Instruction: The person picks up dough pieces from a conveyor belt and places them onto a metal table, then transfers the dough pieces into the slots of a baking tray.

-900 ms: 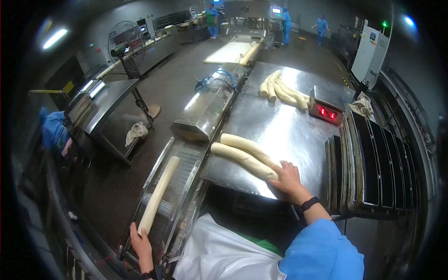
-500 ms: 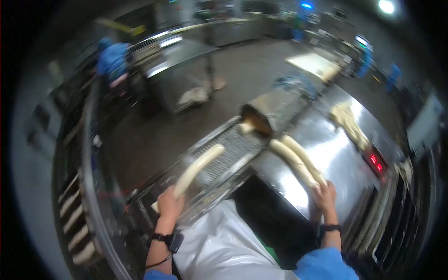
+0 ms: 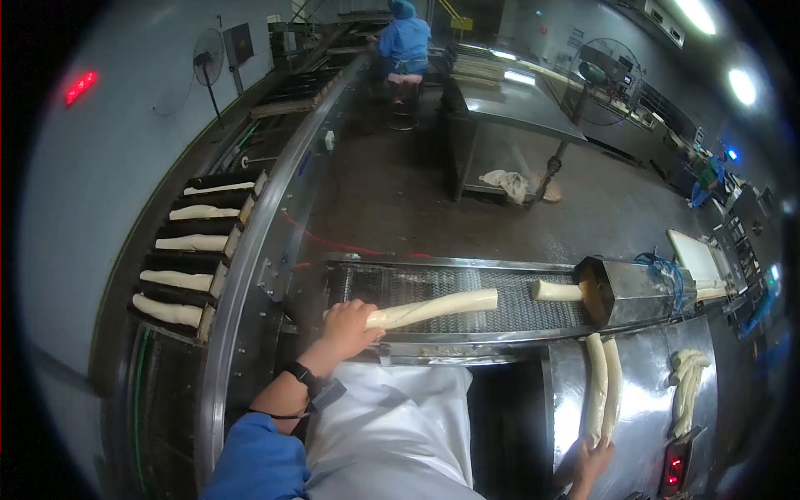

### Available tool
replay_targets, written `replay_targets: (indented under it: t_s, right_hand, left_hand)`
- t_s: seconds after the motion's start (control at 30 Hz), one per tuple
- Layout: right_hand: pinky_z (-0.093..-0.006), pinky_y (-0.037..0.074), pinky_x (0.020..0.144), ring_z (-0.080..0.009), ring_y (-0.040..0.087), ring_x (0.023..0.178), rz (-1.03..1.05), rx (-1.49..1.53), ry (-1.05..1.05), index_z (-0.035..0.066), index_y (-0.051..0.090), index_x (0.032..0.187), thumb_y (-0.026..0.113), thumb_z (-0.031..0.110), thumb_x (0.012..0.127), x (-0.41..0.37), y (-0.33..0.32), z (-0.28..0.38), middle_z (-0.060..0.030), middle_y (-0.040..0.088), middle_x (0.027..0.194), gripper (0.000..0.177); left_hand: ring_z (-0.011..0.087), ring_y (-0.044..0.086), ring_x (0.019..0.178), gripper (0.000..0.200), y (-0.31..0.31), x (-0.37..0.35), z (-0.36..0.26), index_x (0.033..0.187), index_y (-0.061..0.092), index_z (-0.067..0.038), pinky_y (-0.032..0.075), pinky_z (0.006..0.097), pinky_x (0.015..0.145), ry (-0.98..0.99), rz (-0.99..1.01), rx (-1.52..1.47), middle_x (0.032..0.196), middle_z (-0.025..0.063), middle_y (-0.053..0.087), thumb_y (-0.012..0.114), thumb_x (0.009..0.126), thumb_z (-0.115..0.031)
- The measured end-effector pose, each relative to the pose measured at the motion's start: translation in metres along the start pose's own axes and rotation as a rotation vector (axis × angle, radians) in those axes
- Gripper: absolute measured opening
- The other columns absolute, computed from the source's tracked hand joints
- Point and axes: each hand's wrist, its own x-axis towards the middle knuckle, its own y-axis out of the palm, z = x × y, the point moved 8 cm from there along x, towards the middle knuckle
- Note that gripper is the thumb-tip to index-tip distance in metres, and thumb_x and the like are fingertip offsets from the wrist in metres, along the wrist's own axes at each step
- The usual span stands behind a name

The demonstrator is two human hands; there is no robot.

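My left hand is closed over the left end of a long pale dough log, which lies along a mesh conveyor belt. At the near ends of two more dough logs, lying side by side on a steel table, is my right hand. Its fingers grip those ends, partly hidden by the dough. Another dough piece sticks out of the metal housing over the belt. A lumpy heap of dough rests farther right on the steel table.
At left, several dark trays hold dough strips beside a long metal rail. A red-lit digital display stands at the steel table's near edge. A person in blue is at the far end, near another metal table.
The view has swung left, bringing the trays and wall into sight. My left hand's dough log now lies along the belt. The dough piece sticks farther out of the housing.
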Motion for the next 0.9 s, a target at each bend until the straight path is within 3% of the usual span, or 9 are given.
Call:
replay_targets:
  t_s: [0.33, 0.4, 0.47, 0.53, 0.63, 0.67, 0.7, 0.8, 0.9]
  right_hand:
    - [-0.0457, 0.041, 0.1, -0.0444, 0.048, 0.117, -0.027, 0.068, 0.01, -0.007, 0.05, 0.126, 0.067, 0.037, 0.086, -0.008, -0.015, -0.015, -0.0323, 0.048, 0.127, 0.062]
    - [-0.0483, 0.043, 0.093, -0.0445, 0.049, 0.111, -0.161, -0.012, -0.087, 0.004, 0.054, 0.124, 0.068, 0.024, 0.082, -0.011, -0.027, -0.005, -0.0279, 0.051, 0.119, 0.048]
    - [-0.0481, 0.043, 0.095, -0.0432, 0.05, 0.112, -0.231, -0.031, -0.133, 0.005, 0.052, 0.126, 0.07, 0.019, 0.081, -0.018, -0.048, 0.021, -0.0278, 0.051, 0.12, 0.051]
    - [-0.0485, 0.044, 0.095, -0.0418, 0.052, 0.111, -0.461, 0.054, -0.291, 0.01, 0.053, 0.126, 0.072, 0.002, 0.071, -0.029, -0.074, 0.067, -0.0258, 0.053, 0.122, 0.058]
    - [-0.0446, 0.041, 0.099, -0.0386, 0.051, 0.114, -0.345, 0.308, -0.457, 0.005, 0.06, 0.115, 0.071, 0.001, 0.07, -0.037, -0.073, 0.152, -0.021, 0.055, 0.118, 0.047]
    - [-0.0428, 0.041, 0.099, -0.0364, 0.051, 0.116, -0.082, 0.728, -0.472, 0.006, 0.059, 0.118, 0.073, 0.005, 0.071, -0.038, -0.064, 0.181, -0.0197, 0.056, 0.12, 0.049]
    - [-0.0408, 0.042, 0.099, -0.0342, 0.05, 0.117, 0.107, 0.789, -0.534, 0.005, 0.058, 0.119, 0.075, 0.008, 0.072, -0.038, -0.067, 0.22, -0.0177, 0.056, 0.121, 0.05]
    - [-0.0358, 0.044, 0.095, -0.0284, 0.057, 0.108, 0.27, 1.037, -0.717, 0.004, 0.056, 0.12, 0.076, 0.01, 0.072, -0.053, -0.106, 0.303, -0.015, 0.058, 0.117, 0.052]
    - [-0.0289, 0.049, 0.076, -0.0145, 0.058, 0.088, 0.346, 1.336, -0.284, 0.0, 0.056, 0.112, 0.075, 0.012, 0.074, -0.03, -0.107, 0.288, -0.0092, 0.062, 0.1, 0.044]
  left_hand:
    - [0.0352, 0.063, 0.085, 0.041, -0.038, -0.015, 0.05, 0.098, 0.069, -0.009, 0.048, 0.0436, 0.075, -0.302, 0.107, -0.125, 0.092, 0.0169, 0.067, 0.072, 0.073, -0.041]
    - [0.0313, 0.064, 0.082, 0.039, -0.027, -0.018, 0.064, 0.1, 0.069, -0.007, 0.048, 0.0403, 0.073, -0.362, 0.124, -0.219, 0.091, 0.0152, 0.068, 0.07, 0.076, -0.038]
    - [0.0273, 0.065, 0.078, 0.037, -0.023, -0.017, 0.065, 0.102, 0.069, -0.005, 0.048, 0.0371, 0.07, -0.433, 0.158, -0.315, 0.089, 0.0134, 0.069, 0.068, 0.08, -0.035]
    - [0.0148, 0.061, 0.072, 0.033, 0.008, -0.024, 0.037, 0.105, 0.068, -0.002, 0.046, 0.0291, 0.066, -0.665, 0.363, -1.092, 0.084, 0.0052, 0.066, 0.065, 0.086, -0.028]
    - [0.0088, 0.056, 0.075, 0.033, -0.015, -0.008, -0.079, 0.111, 0.063, -0.001, 0.045, 0.0254, 0.066, -0.392, 0.657, -1.118, 0.087, 0.0006, 0.062, 0.067, 0.087, -0.023]
    - [0.0086, 0.055, 0.078, 0.036, -0.017, -0.004, -0.117, 0.114, 0.061, -0.001, 0.045, 0.0253, 0.069, -0.306, 0.741, -1.179, 0.09, 0.0005, 0.061, 0.068, 0.087, -0.024]
    - [0.0084, 0.055, 0.082, 0.04, -0.023, 0.004, -0.153, 0.117, 0.059, -0.001, 0.045, 0.0252, 0.073, -0.227, 0.837, -1.238, 0.094, 0.0005, 0.06, 0.068, 0.086, -0.024]
    - [0.008, 0.053, 0.092, 0.044, -0.045, 0.022, -0.249, 0.12, 0.056, 0.0, 0.045, 0.0251, 0.08, 0.076, 1.022, -1.356, 0.102, 0.0019, 0.058, 0.069, 0.086, -0.025]
    - [0.0132, 0.06, 0.09, 0.057, -0.053, 0.037, -0.298, 0.126, 0.048, 0.005, 0.051, 0.0257, 0.077, 0.087, 1.151, -1.573, 0.104, 0.0089, 0.062, 0.066, 0.086, -0.032]
